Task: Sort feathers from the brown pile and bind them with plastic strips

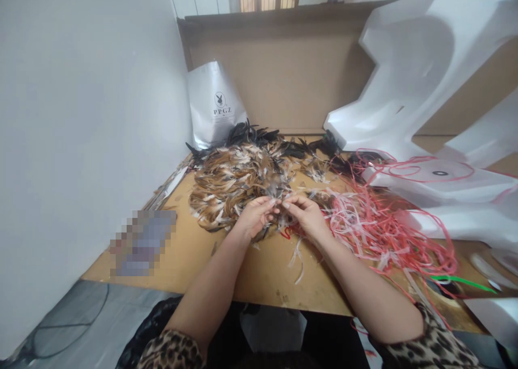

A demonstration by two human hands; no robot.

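pinching a small tuft of feathers (pixel 279 206) between them, the left hand (pixel 256 218) and right hand (pixel 306 213) meet at the middle of the table (pixel 259 274), fingertips almost touching. the tuft sits right at the fingertips of both hands, so neither hand is plainly nearer; it looks pale and grey, and its long axis cannot be made out because the fingers cover most of it. the left fingers curl inward with thumb and forefinger pressed on the tuft from the left; the right fingers do the same from the right, the other fingers bent loosely under.

just beyond the hands, on the far side, lies the big feather pile (pixel 238 177), brown and white with black ones along its far edge. to the right of the right hand spreads a tangle of red and pink strings (pixel 376 223), touching the feathers near the wrist. a few loose white feathers (pixel 297 258) lie on the bare board near the forearms. farther right stand white foam pieces (pixel 413 83). at the far left corner a silver bag (pixel 214 104) leans by the wall (pixel 81 115). a green strip (pixel 461 280) lies at the near right.
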